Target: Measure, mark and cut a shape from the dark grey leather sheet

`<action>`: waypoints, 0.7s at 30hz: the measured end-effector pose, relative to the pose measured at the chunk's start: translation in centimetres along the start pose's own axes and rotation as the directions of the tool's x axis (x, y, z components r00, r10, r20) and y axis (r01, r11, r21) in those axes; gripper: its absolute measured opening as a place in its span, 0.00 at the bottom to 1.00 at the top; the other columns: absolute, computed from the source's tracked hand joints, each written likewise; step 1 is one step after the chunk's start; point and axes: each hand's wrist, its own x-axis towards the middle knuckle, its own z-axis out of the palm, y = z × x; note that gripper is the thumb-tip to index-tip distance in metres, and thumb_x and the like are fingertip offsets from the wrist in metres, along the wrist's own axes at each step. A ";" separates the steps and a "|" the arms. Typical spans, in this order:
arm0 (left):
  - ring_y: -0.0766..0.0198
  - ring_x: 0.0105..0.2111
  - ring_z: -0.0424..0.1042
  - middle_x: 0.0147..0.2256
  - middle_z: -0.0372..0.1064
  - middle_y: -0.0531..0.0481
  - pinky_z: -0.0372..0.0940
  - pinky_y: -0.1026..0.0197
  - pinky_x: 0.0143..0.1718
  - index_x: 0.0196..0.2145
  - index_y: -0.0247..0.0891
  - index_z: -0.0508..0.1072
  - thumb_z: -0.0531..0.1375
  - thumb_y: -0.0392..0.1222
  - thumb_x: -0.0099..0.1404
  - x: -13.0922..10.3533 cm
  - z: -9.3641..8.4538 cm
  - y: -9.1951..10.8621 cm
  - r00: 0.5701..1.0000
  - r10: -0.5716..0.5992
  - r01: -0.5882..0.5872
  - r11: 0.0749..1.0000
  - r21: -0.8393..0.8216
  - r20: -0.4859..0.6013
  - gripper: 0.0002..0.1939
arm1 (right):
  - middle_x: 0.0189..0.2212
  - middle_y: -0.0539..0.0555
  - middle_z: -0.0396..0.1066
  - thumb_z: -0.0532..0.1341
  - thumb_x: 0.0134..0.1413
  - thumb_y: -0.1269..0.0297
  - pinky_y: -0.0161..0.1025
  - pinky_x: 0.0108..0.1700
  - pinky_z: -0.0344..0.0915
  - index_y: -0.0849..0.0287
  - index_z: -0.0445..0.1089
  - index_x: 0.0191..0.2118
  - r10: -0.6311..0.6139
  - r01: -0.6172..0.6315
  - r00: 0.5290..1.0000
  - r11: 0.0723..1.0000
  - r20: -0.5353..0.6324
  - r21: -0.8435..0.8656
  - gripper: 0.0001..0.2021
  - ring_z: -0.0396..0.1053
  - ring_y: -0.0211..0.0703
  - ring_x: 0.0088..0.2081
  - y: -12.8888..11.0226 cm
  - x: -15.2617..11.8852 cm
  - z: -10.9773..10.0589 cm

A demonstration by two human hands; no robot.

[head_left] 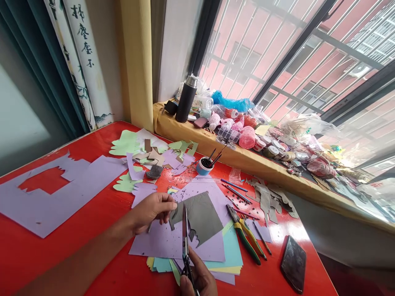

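A dark grey sheet [205, 220] with a jagged cut edge lies over a purple paper sheet [154, 242]. My left hand [159, 209] pinches the grey sheet at its left corner, thumb and fingers pressed together. In my right hand [199, 273] is a pair of scissors [185, 234], pointing away from me, with the blades close together across the grey sheet. A small dark scrap hangs at the cut edge beside the blades. More coloured paper, blue, yellow and green, shows under the purple sheet.
Pliers [245, 234] with green and yellow handles lie right of the paper, near several pencils [236, 193]. A phone [293, 264] rests at the right edge. Behind stand a small tub of black beads [204, 166] and paper scraps. A black thermos [187, 98] stands on the crowded sill.
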 end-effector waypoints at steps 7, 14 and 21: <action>0.60 0.31 0.74 0.28 0.75 0.50 0.66 0.61 0.32 0.31 0.39 0.74 0.73 0.50 0.55 -0.8 -1.1 1.6 0.987 0.140 -0.149 0.981 -0.127 -0.081 0.16 | 0.23 0.43 0.46 0.71 0.48 0.32 0.37 0.28 0.40 0.62 0.72 0.65 0.039 -0.043 0.992 0.999 0.117 0.032 0.46 0.41 0.35 0.25 -1.4 -0.9 0.2; 0.49 0.45 0.79 0.42 0.82 0.42 0.72 0.52 0.45 0.32 0.39 0.79 0.72 0.49 0.57 -2.0 -1.1 2.2 0.984 0.175 -0.177 0.972 -0.152 -0.025 0.12 | 0.24 0.43 0.54 0.75 0.49 0.38 0.33 0.24 0.43 0.58 0.70 0.68 0.056 -0.014 0.955 0.989 0.290 -0.144 0.45 0.47 0.33 0.24 -4.6 -0.3 0.8; 0.51 0.44 0.78 0.43 0.82 0.44 0.72 0.53 0.48 0.33 0.40 0.81 0.75 0.51 0.53 -2.0 -1.2 2.1 0.990 0.108 -0.116 0.989 -0.096 -0.089 0.15 | 0.25 0.41 0.54 0.73 0.53 0.37 0.31 0.18 0.57 0.56 0.65 0.71 0.065 -0.088 0.958 0.994 0.278 0.072 0.46 0.54 0.30 0.17 -8.7 0.9 3.5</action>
